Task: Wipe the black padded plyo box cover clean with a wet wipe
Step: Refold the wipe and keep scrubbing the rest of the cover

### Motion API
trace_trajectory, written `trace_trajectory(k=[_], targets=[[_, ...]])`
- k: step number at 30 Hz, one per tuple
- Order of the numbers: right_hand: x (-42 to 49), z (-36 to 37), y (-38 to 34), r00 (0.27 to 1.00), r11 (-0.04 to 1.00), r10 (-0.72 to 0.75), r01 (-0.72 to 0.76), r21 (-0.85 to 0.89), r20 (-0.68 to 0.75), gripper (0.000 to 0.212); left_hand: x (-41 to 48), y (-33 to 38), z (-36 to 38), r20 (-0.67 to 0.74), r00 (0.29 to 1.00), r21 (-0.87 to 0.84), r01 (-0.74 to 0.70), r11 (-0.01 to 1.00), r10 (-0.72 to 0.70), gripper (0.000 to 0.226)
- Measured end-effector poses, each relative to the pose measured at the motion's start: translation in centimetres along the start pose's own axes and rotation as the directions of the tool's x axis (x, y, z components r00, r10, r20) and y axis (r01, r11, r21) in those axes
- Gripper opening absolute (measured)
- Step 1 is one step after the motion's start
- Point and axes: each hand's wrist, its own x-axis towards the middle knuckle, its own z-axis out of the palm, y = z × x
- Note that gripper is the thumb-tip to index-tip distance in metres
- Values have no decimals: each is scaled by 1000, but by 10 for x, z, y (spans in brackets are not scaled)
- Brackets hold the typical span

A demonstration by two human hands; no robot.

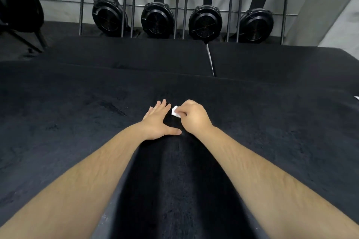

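Note:
The black padded plyo box cover [77, 122] fills the lower view, its surface dull with scuffed patches. My left hand [158, 122] lies flat on it with straight, spread fingers and the thumb pointing right. Just to its right, my right hand [192, 117] has curled fingers that pinch a small folded white wet wipe [175, 112] against the cover. Only a corner of the wipe shows beyond the fingers. A darker strip of cover runs between my forearms toward me.
Two more black padded boxes [136, 58] [281, 64] stand behind, with a narrow gap [210, 60] between them. Several black rowing machines [157, 19] stand upright against the grey wall. A black fan wheel [17, 6] stands at far left. A white scrap [356, 98] lies at the right edge.

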Motion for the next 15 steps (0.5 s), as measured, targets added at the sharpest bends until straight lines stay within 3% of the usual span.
trace_trajectory(k=[4, 9, 13, 15], targets=[[-50, 7, 2, 990, 989, -140, 140, 55, -7, 19, -21, 0, 14, -67, 989, -21, -133, 991, 131, 95], [-53, 5, 1, 996, 984, -75, 83, 158, -55, 15, -37, -12, 27, 27, 998, -162, -50, 986, 55, 103], [-45, 3, -7, 998, 991, -9, 17, 129, -62, 23, -38, -6, 27, 33, 998, -193, -38, 980, 46, 103], [-60, 6, -10, 998, 995, -63, 65, 82, -32, 22, -41, -4, 25, 53, 998, -211, -15, 977, 27, 106]])
